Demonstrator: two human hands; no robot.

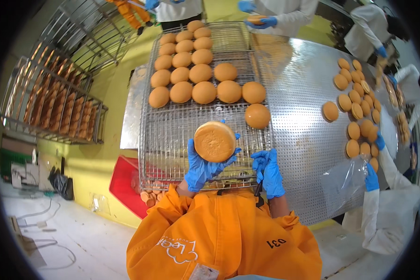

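In my blue-gloved left hand (pixel 199 169) rests a round golden bun (pixel 214 141), its pale, flat, slightly rough face turned up. The fingers curve around its underside and rim. My right hand (pixel 268 172), also gloved in blue, is closed a little to the right, apart from that bun. A dark slim thing (pixel 258 189) sticks out below its fingers; its kind is hidden. Beneath both hands lies a wire rack (pixel 172 140). Rows of glossy brown buns (pixel 204 92) cover its far part, and a single bun (pixel 257 115) sits nearer, beyond my right hand.
A perforated metal table (pixel 298 140) adjoins the rack, with several buns (pixel 330 111) at its right side. Co-workers stand at the far and right edges; one handles a clear plastic bag (pixel 345 182). A red bin (pixel 126 182) stands left of me. Farther left is a loaded rack trolley (pixel 56 102).
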